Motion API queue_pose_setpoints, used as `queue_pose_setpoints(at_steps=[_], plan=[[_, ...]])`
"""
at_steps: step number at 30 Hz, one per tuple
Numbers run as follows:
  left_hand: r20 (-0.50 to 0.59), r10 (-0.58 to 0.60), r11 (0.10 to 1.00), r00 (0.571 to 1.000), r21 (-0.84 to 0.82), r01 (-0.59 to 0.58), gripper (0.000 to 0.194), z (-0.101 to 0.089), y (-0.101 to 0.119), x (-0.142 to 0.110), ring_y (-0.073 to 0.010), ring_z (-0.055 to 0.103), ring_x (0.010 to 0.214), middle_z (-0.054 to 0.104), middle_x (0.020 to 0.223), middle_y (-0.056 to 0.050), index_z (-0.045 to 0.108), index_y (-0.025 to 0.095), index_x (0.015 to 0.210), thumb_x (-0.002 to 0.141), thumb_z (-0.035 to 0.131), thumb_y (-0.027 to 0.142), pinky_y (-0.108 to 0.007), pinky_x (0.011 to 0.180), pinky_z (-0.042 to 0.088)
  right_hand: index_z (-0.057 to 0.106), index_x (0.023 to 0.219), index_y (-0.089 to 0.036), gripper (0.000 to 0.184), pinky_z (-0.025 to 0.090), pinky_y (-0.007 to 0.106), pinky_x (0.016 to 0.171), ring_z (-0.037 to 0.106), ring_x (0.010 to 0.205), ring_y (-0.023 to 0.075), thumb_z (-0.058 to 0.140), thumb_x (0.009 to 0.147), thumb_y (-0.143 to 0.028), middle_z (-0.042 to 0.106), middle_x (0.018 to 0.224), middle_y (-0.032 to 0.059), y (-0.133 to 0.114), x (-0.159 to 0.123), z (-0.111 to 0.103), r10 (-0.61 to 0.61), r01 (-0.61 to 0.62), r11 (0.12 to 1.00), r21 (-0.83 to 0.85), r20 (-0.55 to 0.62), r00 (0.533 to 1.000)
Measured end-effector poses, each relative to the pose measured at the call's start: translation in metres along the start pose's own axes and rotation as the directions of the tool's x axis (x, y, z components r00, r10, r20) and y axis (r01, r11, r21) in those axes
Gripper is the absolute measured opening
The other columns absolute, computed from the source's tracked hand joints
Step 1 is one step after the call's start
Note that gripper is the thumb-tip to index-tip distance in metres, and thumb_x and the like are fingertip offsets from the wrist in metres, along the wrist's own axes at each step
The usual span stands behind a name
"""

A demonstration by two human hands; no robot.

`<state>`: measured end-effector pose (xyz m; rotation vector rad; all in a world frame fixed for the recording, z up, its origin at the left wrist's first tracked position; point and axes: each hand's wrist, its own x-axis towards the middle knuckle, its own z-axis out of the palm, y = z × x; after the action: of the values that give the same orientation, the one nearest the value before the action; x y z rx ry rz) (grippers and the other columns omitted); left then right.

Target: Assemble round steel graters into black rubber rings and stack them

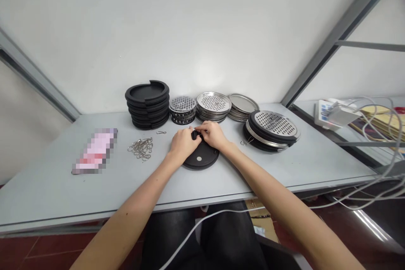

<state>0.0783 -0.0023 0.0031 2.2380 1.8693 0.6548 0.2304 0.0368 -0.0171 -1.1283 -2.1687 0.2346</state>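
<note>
Your forearms [136, 206] reached to the black disc [205, 160] just below frame centre.
Your left hand [185, 142] and right hand [213, 135] met at its far rim, grip unclear; it seemed unfinished, clips [141, 148] lay loose centre-left, the stack [274, 123] at right looked assembled.

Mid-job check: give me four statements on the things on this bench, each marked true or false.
1. The left hand and the right hand are both at the black disc. True.
2. The loose wire clips lie to the black disc's right. False: the wire clips lie to its left.
3. The stack of black notched-rim dishes is the leftmost stack. True.
4. The rightmost stack has a solid top plate. False: its top plate is perforated.
</note>
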Motion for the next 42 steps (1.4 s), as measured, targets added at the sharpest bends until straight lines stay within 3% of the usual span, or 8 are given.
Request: queue_pose_setpoints(at_steps=[42], plan=[[0.053, 0.057, 0.993, 0.997, 0.104, -0.062, 0.026, -0.0079, 0.0062, -0.0029, -0.0307, 0.069, 0.092, 0.073, 0.093, -0.015, 0.067, 0.013, 0.104, 0.088, 0.050, 0.026, -0.035, 0.078, 0.051, 0.078, 0.091, -0.018, 0.033, 0.042, 0.027, 0.072, 0.058, 0.077, 0.0187, 0.049, 0.081, -0.007, 0.065, 0.082, 0.0076, -0.0092, 0.0011, 0.0023, 0.023, -0.022, 0.994, -0.105, 0.009, 1.000]])
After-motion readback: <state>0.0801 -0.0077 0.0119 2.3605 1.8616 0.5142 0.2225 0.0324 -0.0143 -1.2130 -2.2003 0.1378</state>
